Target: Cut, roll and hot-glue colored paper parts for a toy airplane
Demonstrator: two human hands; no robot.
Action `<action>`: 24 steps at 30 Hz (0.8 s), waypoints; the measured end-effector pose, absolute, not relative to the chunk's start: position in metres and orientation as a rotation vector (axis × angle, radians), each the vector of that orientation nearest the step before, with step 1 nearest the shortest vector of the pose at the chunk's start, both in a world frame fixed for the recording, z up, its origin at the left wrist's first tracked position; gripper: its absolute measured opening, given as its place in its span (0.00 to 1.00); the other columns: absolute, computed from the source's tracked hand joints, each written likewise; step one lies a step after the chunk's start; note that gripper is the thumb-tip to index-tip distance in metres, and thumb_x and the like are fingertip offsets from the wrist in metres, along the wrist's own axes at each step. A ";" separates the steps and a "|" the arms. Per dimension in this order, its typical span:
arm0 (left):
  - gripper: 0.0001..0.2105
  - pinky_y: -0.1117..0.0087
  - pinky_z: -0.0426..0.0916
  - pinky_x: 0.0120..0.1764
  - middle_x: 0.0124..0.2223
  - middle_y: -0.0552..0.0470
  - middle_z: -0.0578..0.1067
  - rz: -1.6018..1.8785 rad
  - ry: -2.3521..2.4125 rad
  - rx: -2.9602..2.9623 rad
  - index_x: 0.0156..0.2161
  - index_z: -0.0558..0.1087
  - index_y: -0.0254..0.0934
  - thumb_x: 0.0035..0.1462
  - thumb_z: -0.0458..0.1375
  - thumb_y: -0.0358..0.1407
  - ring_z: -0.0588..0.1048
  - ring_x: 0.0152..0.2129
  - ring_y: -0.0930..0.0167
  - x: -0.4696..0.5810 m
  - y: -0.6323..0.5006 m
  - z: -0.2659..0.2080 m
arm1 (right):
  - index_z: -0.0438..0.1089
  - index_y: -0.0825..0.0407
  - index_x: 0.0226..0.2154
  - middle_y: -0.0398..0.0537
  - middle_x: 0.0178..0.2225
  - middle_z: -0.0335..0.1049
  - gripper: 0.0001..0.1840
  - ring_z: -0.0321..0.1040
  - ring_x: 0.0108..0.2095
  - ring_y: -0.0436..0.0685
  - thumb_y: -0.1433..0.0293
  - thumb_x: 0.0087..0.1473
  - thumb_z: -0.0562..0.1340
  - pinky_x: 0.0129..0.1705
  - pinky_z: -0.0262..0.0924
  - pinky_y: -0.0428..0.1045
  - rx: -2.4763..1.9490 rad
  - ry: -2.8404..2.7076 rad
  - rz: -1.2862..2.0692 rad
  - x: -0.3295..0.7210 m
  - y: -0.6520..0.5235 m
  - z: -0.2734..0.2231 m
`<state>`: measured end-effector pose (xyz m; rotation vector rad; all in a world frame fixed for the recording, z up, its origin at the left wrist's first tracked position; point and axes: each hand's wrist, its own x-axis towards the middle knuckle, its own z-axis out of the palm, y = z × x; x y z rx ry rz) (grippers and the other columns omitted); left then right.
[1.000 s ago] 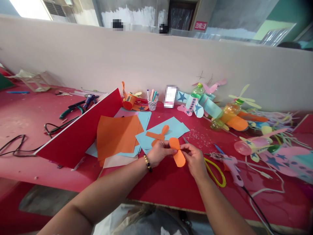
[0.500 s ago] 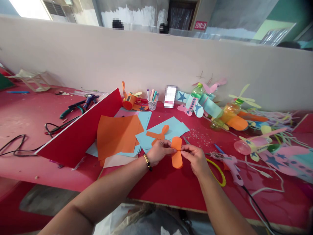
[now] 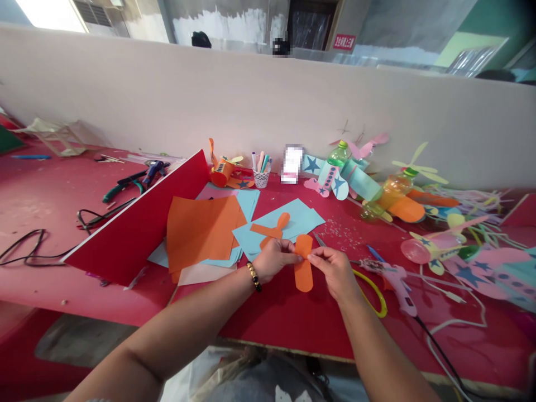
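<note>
Between my hands is an orange paper strip with rounded ends (image 3: 304, 273), held upright above the red table (image 3: 288, 324). My left hand (image 3: 274, 259) pinches its left edge near the middle. From the other side, my right hand (image 3: 333, 268) pinches the right edge at about the same height. Just beyond my left hand, an orange paper propeller shape (image 3: 274, 228) lies on light blue paper sheets (image 3: 299, 215). Scissors with a yellow handle (image 3: 379, 301) rest beside my right hand, partly hidden by it.
Orange sheets (image 3: 201, 231) lie left, beside a red upright board (image 3: 142, 223). A pen cup (image 3: 261, 178) and a phone (image 3: 292, 164) stand at the back. Paper-and-bottle planes (image 3: 393, 192) crowd the right, near a pink glue gun (image 3: 400, 287) with its cable.
The lower part of the orange strip has swung slightly down and looks longer and flatter. Both hands stay at nearly the same place, still pinching it.
</note>
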<state>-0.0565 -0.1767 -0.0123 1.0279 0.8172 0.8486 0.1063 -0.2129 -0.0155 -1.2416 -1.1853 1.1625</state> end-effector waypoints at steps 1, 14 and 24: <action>0.15 0.75 0.59 0.27 0.21 0.56 0.69 0.847 0.814 1.020 0.21 0.66 0.32 0.33 0.68 0.35 0.66 0.21 0.77 -0.056 -0.177 -0.012 | 0.71 0.52 0.24 0.43 0.23 0.68 0.09 0.62 0.26 0.53 0.63 0.43 0.66 0.32 0.58 0.48 -1.247 -1.192 1.154 0.106 -0.213 -0.016; 0.14 0.75 0.57 0.26 0.21 0.57 0.68 0.840 0.812 0.976 0.20 0.64 0.33 0.34 0.67 0.34 0.65 0.20 0.78 -0.053 -0.179 -0.015 | 0.67 0.52 0.22 0.41 0.21 0.66 0.12 0.60 0.24 0.51 0.62 0.41 0.67 0.29 0.56 0.47 -1.257 -1.198 1.150 0.105 -0.212 -0.021; 0.16 0.74 0.64 0.28 0.25 0.56 0.69 0.862 0.770 0.769 0.27 0.65 0.34 0.33 0.68 0.32 0.69 0.22 0.76 -0.061 -0.173 -0.013 | 0.67 0.50 0.32 0.43 0.26 0.69 0.11 0.65 0.27 0.53 0.63 0.46 0.64 0.33 0.61 0.49 -1.136 -1.104 1.261 0.104 -0.214 -0.010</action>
